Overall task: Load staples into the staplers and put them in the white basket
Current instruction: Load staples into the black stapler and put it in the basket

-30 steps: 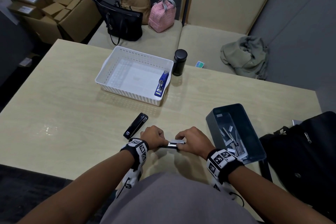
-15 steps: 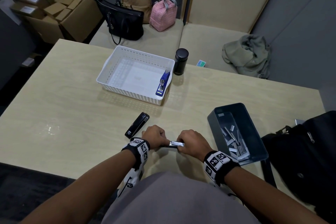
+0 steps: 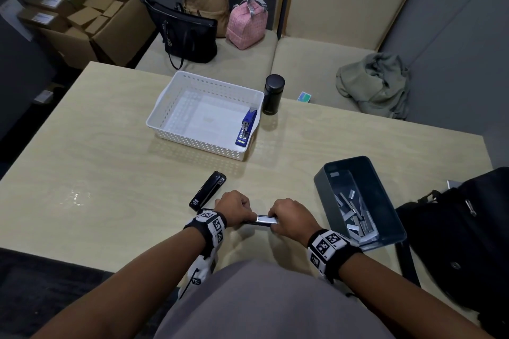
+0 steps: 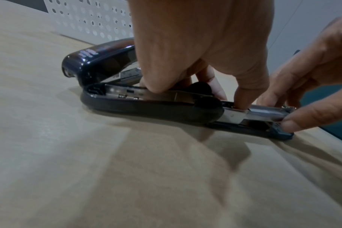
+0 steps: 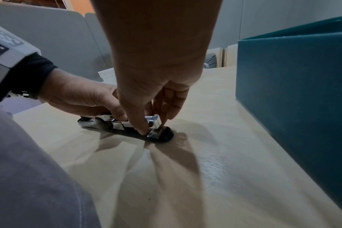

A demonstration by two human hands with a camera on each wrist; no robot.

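An opened dark stapler (image 4: 150, 111) lies flat on the table near its front edge, its metal staple rail (image 3: 265, 219) bare. My left hand (image 3: 239, 217) grips its hinge end, fingers curled down onto it (image 4: 195, 92). My right hand (image 3: 275, 224) pinches the front end of the rail between thumb and fingers (image 5: 152, 128). A second black stapler (image 3: 208, 191) lies shut just behind my left wrist. The white basket (image 3: 165, 107) stands further back with a blue stapler (image 3: 246, 126) inside along its right wall. I cannot tell whether staples sit in the rail.
A grey-blue bin (image 3: 385, 181) with several staple strips stands right of my right hand. A black flask (image 3: 273, 93) stands beside the basket. A black bag (image 3: 462, 228) lies at the table's right edge. Bags and cardboard boxes lie beyond the table.
Both hands stay on the opened stapler. Only the view has shifted a little.
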